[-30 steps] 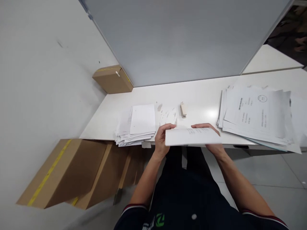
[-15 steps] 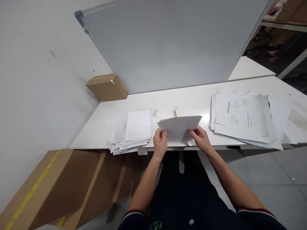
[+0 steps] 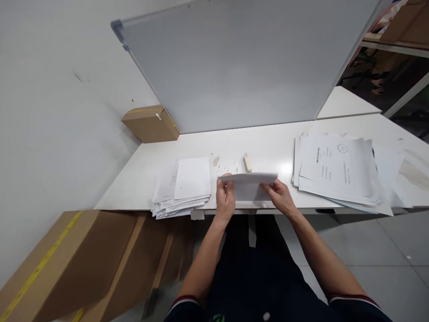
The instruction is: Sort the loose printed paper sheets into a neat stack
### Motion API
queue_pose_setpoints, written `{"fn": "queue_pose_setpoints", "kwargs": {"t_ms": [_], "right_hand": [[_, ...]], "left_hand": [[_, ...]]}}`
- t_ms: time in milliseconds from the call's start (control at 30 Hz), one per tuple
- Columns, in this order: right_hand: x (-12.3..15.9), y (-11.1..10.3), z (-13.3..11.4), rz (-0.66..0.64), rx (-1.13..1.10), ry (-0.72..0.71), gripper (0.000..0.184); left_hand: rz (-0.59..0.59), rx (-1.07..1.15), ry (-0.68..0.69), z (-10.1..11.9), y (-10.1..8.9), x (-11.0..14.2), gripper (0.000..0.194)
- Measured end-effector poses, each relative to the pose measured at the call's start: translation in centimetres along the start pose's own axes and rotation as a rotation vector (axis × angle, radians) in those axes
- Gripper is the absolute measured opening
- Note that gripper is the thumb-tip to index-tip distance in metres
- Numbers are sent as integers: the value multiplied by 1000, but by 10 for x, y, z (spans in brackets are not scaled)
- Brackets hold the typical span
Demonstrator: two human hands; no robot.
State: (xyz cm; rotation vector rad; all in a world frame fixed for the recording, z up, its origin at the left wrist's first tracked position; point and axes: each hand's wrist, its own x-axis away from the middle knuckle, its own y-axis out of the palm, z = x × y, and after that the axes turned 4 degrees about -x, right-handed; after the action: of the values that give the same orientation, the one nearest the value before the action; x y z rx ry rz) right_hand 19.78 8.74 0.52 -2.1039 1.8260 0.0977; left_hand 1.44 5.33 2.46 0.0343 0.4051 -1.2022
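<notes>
Between my two hands a few sheets of paper stand tilted over the front of the white table, their upper edges nearly level. My left hand pinches the left edge, thumb on the near side. At the right edge my right hand grips the sheets the same way. Just beyond the paper lies a small beige stapler-like object. A pile of white paper with punched holes lies to the left of my left hand. Further right is a stack of printed sheets with a round stamp.
A whiteboard leans at the back of the table. One cardboard box sits in the back left corner. Larger cardboard boxes stand on the floor at the left. Shelving is at the far right.
The sheets in my hands have come down slightly and their top edges are now more even. More of the beige object behind them shows. Both hands keep their hold.
</notes>
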Motion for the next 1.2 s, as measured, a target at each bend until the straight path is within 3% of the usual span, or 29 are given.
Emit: {"fn": "queue_pose_setpoints", "kwargs": {"t_ms": [67, 167, 267, 367, 533, 700, 800, 900, 1000, 1100, 1200], "right_hand": [[-6, -17, -26, -40, 199, -105, 15], [-13, -39, -71, -200, 581, -213, 16], [-14, -42, -102, -317, 986, -279, 19], [-14, -29, -108, -432, 1230, -289, 25], [-17, -16, -95, -577, 1344, -199, 29], [-18, -22, -88, -567, 1331, -206, 27], [-19, -22, -84, -586, 1320, -173, 27], [-18, -27, -87, -604, 1285, -139, 25], [-16, -41, -95, -576, 1093, -94, 12], [-11, -56, -87, -550, 747, 91, 17], [0, -63, -56, -548, 344, 417, 24]], "left_hand": [[42, 43, 14, -1, -4, -2, 31], [90, 24, 26, -8, -10, -2, 47], [19, -120, 60, -23, -14, 6, 58], [-145, -253, 60, -43, -13, 17, 55], [-341, -343, 71, -65, -6, 25, 30], [-273, -352, 141, -66, -6, 16, 24], [-296, -384, 124, -64, -7, 12, 24], [-280, -315, 54, -59, -8, 13, 24], [-186, -111, -75, -45, -11, 13, 22], [-135, 71, -195, -32, -11, 10, 21], [-112, 96, -254, -34, -7, 4, 23]]}}
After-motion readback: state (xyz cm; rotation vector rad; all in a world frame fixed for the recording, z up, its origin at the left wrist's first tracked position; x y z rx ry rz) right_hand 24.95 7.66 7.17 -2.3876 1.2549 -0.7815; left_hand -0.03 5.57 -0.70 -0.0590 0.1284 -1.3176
